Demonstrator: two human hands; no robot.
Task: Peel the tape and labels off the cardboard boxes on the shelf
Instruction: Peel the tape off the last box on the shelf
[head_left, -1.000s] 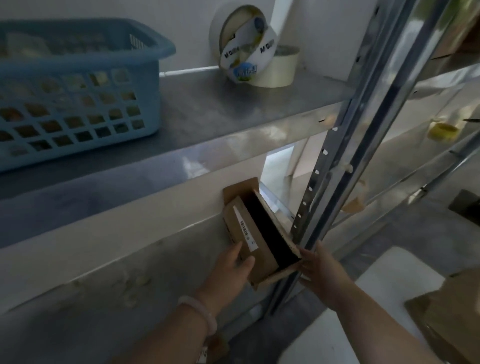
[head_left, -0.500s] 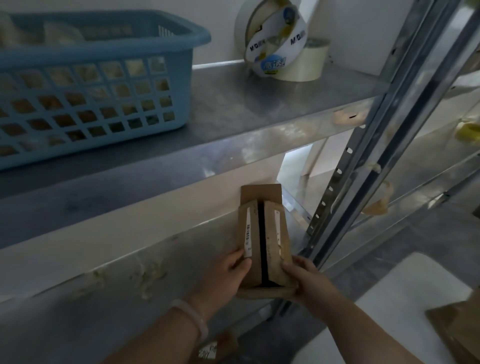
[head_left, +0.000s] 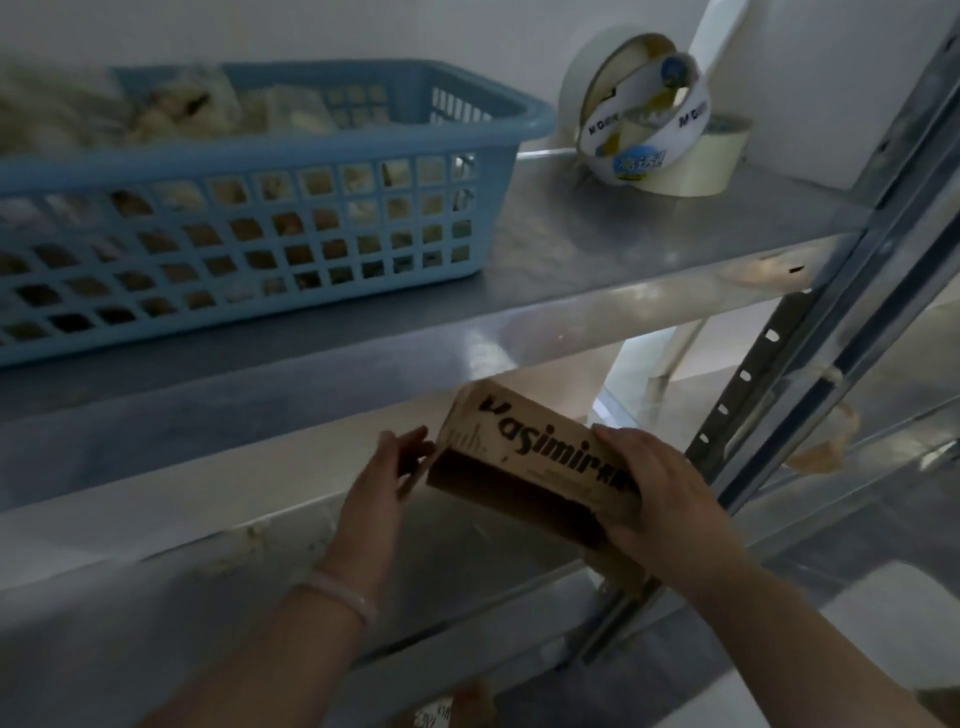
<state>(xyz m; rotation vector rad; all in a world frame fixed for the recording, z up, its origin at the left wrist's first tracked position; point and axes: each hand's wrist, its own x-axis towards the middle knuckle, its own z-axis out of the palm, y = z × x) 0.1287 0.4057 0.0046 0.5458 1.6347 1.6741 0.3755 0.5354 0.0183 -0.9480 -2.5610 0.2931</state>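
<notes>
Head view: looking down and forward at a metal rack, with both forearms reaching in from below.
Cardboard box (head_left: 519, 447): being held in the air between the two hands, in front of the gap under the upper shelf (head_left: 597, 234) and just left of the metal upright (head_left: 810, 364). It is lying lengthwise and tilted, left end higher, with dark printed lettering facing up.
Right hand (head_left: 670, 499): gripping the box's right end, with the wrist bending inward from the lower right.
Right fingers (head_left: 618, 441): curling over the top face and clamping the box against the palm.
Left hand (head_left: 379, 493): rising nearly upright from the forearm, palm turning toward the box.
Left fingers (head_left: 410, 441): lying straight and close together, tips touching the box's left end.
Bracelet (head_left: 337, 592): sitting pale around the left wrist.
Blue basket (head_left: 311, 140): standing on the upper shelf at the left, holding crumpled pale scraps.
Tape rolls (head_left: 644, 135): sitting at the back right of the same shelf, against the wall.
Lower shelf (head_left: 156, 623): lying in shadow beneath the arms.
</notes>
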